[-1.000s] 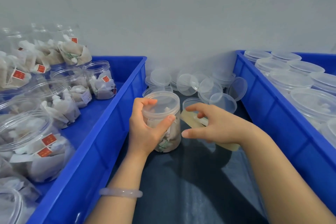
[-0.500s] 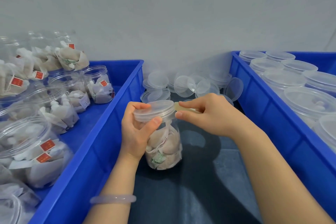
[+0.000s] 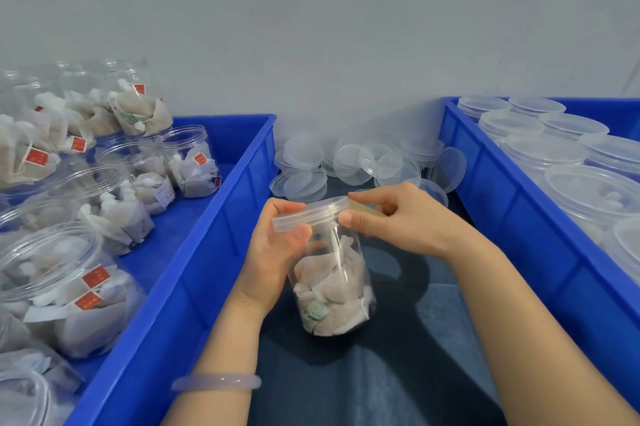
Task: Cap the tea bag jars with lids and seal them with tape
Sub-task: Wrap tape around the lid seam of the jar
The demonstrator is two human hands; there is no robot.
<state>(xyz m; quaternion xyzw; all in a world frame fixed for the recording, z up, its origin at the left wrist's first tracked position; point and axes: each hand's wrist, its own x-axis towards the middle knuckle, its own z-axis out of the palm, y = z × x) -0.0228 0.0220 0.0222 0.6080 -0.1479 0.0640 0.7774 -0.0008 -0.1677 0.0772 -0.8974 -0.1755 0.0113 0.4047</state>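
Observation:
A clear plastic jar [image 3: 334, 290] with tea bags in its lower half is lifted and tilted above the dark mat. A clear lid [image 3: 310, 216] sits on its mouth. My left hand [image 3: 273, 252] grips the jar's neck, thumb across the front just under the lid. My right hand [image 3: 398, 218] pinches a strip of yellowish tape [image 3: 363, 209] and holds its end against the lid's right edge. The tape roll is hidden behind my right hand.
A blue bin [image 3: 207, 252] on the left holds several open jars of tea bags [image 3: 65, 283]. A blue bin [image 3: 512, 218] on the right holds several capped jars [image 3: 588, 190]. Loose clear lids [image 3: 349, 166] lie piled at the back between them.
Both hands have lifted the jar toward me and tilted it. My right hand has moved the tape from beside the jar up to the lid's rim.

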